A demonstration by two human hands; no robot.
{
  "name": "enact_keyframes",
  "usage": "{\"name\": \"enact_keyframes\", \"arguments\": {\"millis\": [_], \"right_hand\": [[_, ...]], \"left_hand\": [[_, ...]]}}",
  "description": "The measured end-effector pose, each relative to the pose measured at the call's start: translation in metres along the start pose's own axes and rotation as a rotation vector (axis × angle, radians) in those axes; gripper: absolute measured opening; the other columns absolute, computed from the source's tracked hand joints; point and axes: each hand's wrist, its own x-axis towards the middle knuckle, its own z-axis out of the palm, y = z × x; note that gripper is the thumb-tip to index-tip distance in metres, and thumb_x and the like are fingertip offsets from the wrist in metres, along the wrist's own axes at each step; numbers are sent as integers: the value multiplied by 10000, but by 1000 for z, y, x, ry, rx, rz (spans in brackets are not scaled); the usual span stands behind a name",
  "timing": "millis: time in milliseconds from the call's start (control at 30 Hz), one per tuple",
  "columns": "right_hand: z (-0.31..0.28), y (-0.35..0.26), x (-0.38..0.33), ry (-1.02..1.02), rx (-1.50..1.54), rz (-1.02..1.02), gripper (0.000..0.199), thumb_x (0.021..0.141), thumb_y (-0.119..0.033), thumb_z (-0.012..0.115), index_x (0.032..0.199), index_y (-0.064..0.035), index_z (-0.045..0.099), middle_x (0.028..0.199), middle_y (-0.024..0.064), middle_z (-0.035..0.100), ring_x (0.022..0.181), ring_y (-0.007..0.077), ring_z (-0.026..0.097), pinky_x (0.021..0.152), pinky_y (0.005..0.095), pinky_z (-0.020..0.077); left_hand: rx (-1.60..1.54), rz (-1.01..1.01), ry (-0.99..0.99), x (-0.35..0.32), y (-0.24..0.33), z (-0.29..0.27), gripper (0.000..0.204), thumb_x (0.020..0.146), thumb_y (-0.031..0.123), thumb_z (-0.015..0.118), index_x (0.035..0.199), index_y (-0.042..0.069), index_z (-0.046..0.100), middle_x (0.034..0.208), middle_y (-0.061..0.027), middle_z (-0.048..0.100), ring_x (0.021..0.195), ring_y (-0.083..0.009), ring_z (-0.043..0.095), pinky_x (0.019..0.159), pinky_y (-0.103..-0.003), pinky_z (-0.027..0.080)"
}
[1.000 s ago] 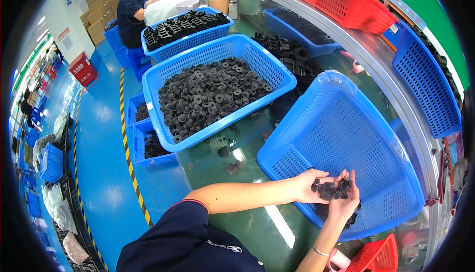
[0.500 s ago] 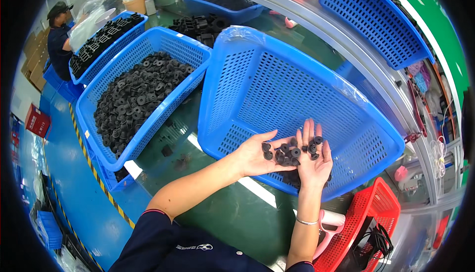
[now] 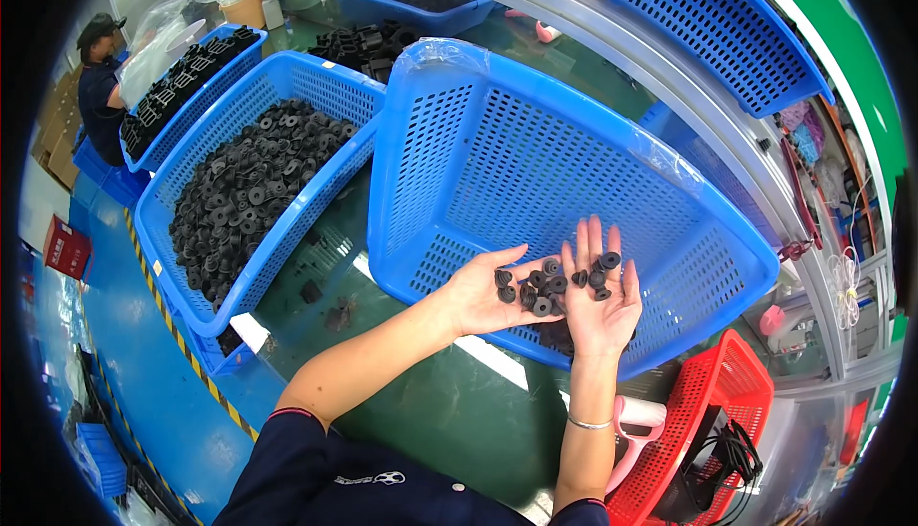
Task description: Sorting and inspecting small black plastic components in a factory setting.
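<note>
My left hand (image 3: 467, 300) is palm up, its thumb apart and its fingers reaching toward my right hand (image 3: 602, 323). A small heap of black rubber grommets (image 3: 542, 306) lies on the left palm and fingers. My right hand is also palm up, fingers stretched, with several more grommets (image 3: 609, 260) across its fingers. The two hands meet side by side above the near edge of a large blue perforated basket (image 3: 564, 167), tilted toward me. Dark pieces show below the hands at the basket's bottom; the hands partly hide them.
Left of it stands a blue basket (image 3: 151, 203) heaped with black grommets. A red basket (image 3: 703, 383) holding a black cable (image 3: 734, 454) is at the lower right, beside a pink-and-white handled tool (image 3: 639, 413). A metal rail (image 3: 660, 76) crosses behind. Another person (image 3: 98, 91) works at far left.
The whole view has shifted, so the baskets appear slightly further left and higher. The grommets lie in a somewhat different arrangement on my palms and fingers. Both hands remain palm up together.
</note>
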Motion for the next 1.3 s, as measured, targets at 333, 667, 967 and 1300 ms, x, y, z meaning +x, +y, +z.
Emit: {"name": "enact_keyframes", "arguments": {"millis": [333,667,967,1300], "right_hand": [[-3,29,-9,-41,-1102,-331,384,968,-249,445,923,68,656,1037,202,646,1018,251,581,939,363,409],[-18,65,-17,165,-896,-318,535,999,-285,373,1393,69,297,1435,162,344,1306,232,354,1091,367,267],[-27,47,-13,328,-279,54,435,944,-356,424,1196,-8,492,1217,162,538,1131,275,509,988,398,389],[-18,46,-12,352,-51,120,384,914,-295,452,1116,26,511,1176,218,552,1141,317,515,1025,417,383]], "left_hand": [[-24,98,134,5,-1,-13,394,986,252,365,1273,-9,436,1262,-196,497,1223,-317,449,1076,-512,310],[620,733,177,13,-37,-1,502,1016,333,256,1351,-10,404,1332,-128,473,1229,-227,441,1081,-373,295],[1225,1158,54,18,-50,-3,689,986,499,135,1417,-16,291,1474,-161,301,1375,-275,256,1133,-368,143],[1138,1335,-63,21,-55,-2,668,990,453,217,1449,-21,114,1497,-244,166,1378,-286,223,1113,-376,169]]}}
